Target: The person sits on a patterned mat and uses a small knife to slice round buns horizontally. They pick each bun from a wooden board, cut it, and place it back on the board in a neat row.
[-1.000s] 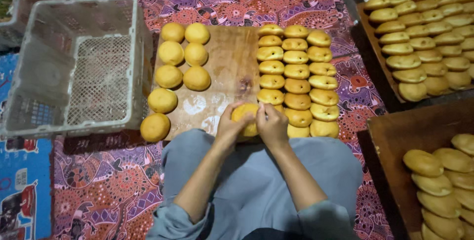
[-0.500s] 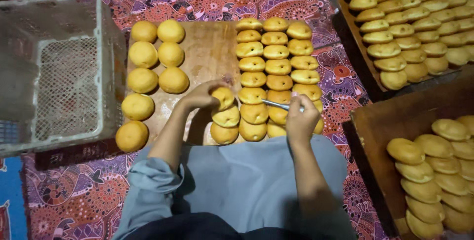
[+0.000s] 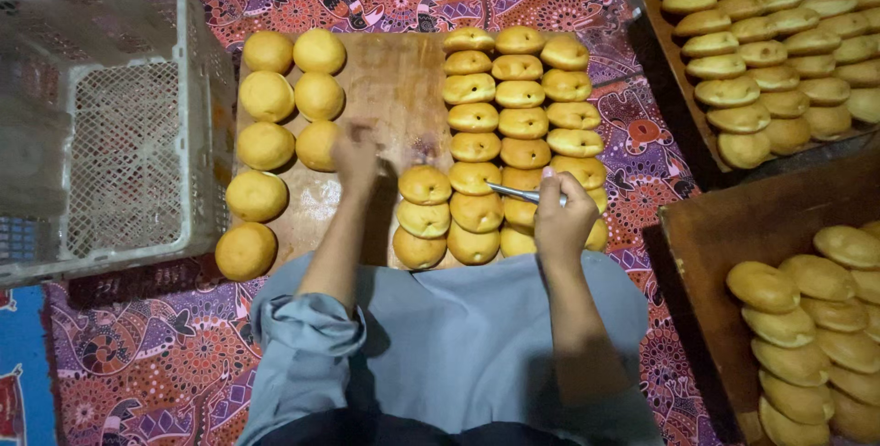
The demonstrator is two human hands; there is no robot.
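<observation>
A wooden board (image 3: 394,79) lies on the patterned mat in front of my knees. On its left side sit several round whole buns (image 3: 266,98). On its right side lie rows of split buns (image 3: 520,93). My left hand (image 3: 356,158) reaches toward the whole bun (image 3: 318,145) at the inner column, fingers apart, touching or almost touching it. My right hand (image 3: 561,217) rests over the lower split buns and grips a thin metal knife (image 3: 515,193) pointing left.
A white plastic crate (image 3: 101,116) stands at the left of the board. A wooden tray (image 3: 678,70) of buns is at the upper right, and a second wooden tray (image 3: 706,253) of buns at the lower right.
My left hand set a split bun down in the left column of the split rows and moved left toward the whole buns. My right hand drew back with the knife.
</observation>
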